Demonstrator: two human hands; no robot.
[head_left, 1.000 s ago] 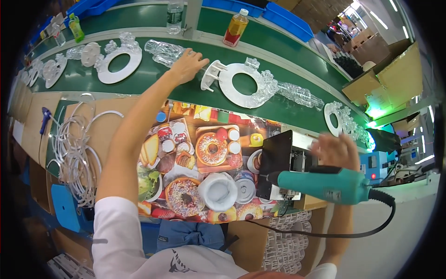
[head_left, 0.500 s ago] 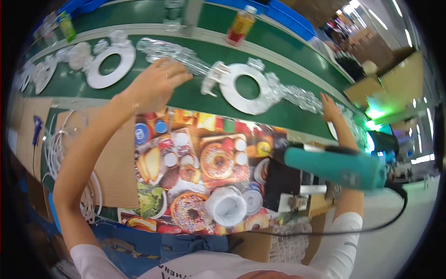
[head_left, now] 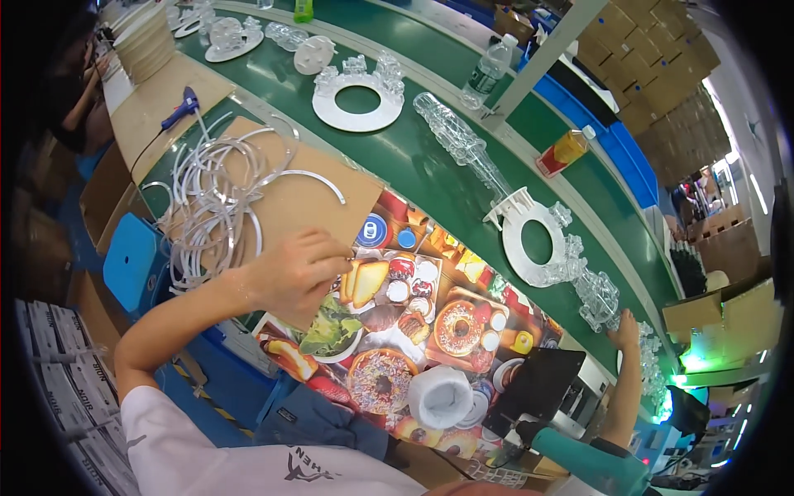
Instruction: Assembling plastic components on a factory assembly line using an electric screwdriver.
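My left hand (head_left: 302,273) is over the edge between a brown cardboard sheet (head_left: 343,169) and a food-print mat (head_left: 430,285). Its fingers are loosely bent, and I see nothing between them. Beside it lies a tangle of clear and white tubing (head_left: 219,202). My right hand (head_left: 626,331) reaches out on the right with its fingers extended, at the end of a clear bumpy plastic piece (head_left: 597,299); whether it touches is unclear. That piece adjoins a white ring (head_left: 514,248) on the green bench (head_left: 418,169). A long clear plastic piece (head_left: 463,145) leads up to the ring.
A teal handheld tool (head_left: 591,459) is in front of my right forearm. A white cup-like container (head_left: 441,397) and a black plate (head_left: 539,382) rest on the mat. Another white ring (head_left: 357,117), bottles (head_left: 490,70) and a blue glue gun (head_left: 182,109) lie beyond.
My view has turned left. My left hand has come back from the clear plastic on the bench to the cardboard and mat. My right hand stays out to the right.
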